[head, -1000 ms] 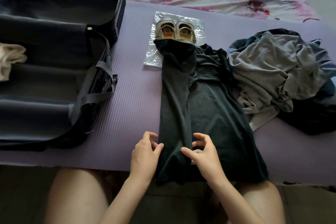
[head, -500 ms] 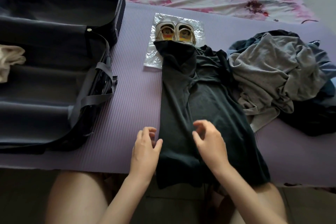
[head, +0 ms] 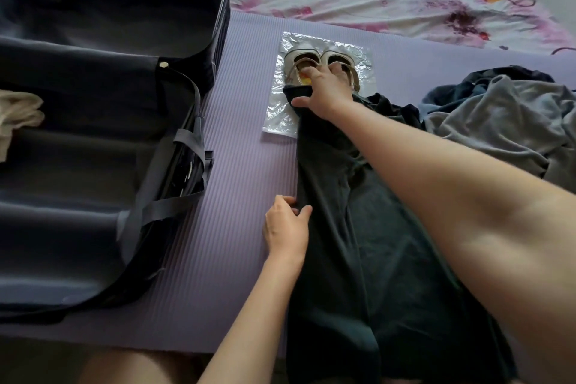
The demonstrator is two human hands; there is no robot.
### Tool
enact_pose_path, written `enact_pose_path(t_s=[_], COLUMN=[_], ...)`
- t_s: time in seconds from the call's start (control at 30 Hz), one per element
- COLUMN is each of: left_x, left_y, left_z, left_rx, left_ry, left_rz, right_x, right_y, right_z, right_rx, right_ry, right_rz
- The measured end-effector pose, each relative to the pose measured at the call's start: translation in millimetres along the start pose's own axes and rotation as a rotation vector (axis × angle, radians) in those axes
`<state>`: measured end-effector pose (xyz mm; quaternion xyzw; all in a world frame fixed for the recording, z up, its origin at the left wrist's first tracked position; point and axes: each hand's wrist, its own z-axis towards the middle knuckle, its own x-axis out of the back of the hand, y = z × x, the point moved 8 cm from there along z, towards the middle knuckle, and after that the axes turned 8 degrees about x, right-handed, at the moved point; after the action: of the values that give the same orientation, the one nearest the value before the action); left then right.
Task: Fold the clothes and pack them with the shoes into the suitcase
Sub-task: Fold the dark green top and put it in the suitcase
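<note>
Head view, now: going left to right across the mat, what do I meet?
In order: open suitcase → left hand → dark garment → grey clothes pile. The shoes and right hand overlap the garment, so they are left out.

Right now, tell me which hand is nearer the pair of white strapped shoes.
Right. The right hand lies at the white strapped shoes, fingers over them; the left hand grips the left edge of the dark green garment, well nearer the person.

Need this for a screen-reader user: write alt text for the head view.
A person's right hand rests on the far end of a dark garment spread on a purple mat, beside white shoes, while the left hand pinches its left edge. An open suitcase lies left, grey clothes right.
</note>
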<state>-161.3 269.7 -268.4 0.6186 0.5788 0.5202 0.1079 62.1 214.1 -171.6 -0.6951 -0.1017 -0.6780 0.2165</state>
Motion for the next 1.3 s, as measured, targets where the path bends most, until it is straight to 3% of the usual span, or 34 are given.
enact_pose_path(t_s=[0.1, 0.3, 0.43, 0.53, 0.73, 0.87, 0.97, 1.1, 1.2, 1.3], left_x=[2.6, -6.4, 0.9, 15.0, 32.8, 49.1, 56.5, 46.8, 42.5, 36.8], left_y=[13.8, 31.1, 21.4, 10.3, -2.7, -11.0, -14.7, -25.5, -39.4, -61.4], left_z=[15.9, 57.4, 56.5, 55.5, 56.2, 60.2, 60.8, 58.1, 46.4, 18.4], left_rx=[-0.014, 0.042, -0.008, 0.000, -0.012, -0.002, -0.011, 0.053, 0.099, 0.149], left_ry=[0.030, -0.068, -0.026, 0.033, 0.119, 0.165, 0.162, 0.018, -0.058, -0.119], left_rz=[-0.033, -0.216, -0.290, -0.367, -0.330, -0.313, -0.279, -0.316, -0.342, -0.367], right_x=[-7.2, -6.6, -5.8, -6.7, -39.6, -19.7, -6.4, -7.0, -36.9, -72.1], right_y=[3.1, 39.7, 63.6, 64.7, 66.6, 46.4, 38.6, 30.2, 17.6, 2.8], right_z=[13.6, 21.4, 32.5, 41.6, 39.9, 20.6, -10.5, -102.4, -204.4, -307.9], right_rx=[-0.019, -0.213, -0.331, -0.326, -0.380, -0.264, -0.198, -0.109, -0.100, -0.214], right_ry=[0.010, 0.221, 0.308, 0.300, 0.118, 0.189, 0.261, 0.388, 0.322, 0.224], right_rz=[0.016, 0.369, 0.474, 0.469, 0.465, 0.496, 0.526, 0.543, 0.601, 0.611])
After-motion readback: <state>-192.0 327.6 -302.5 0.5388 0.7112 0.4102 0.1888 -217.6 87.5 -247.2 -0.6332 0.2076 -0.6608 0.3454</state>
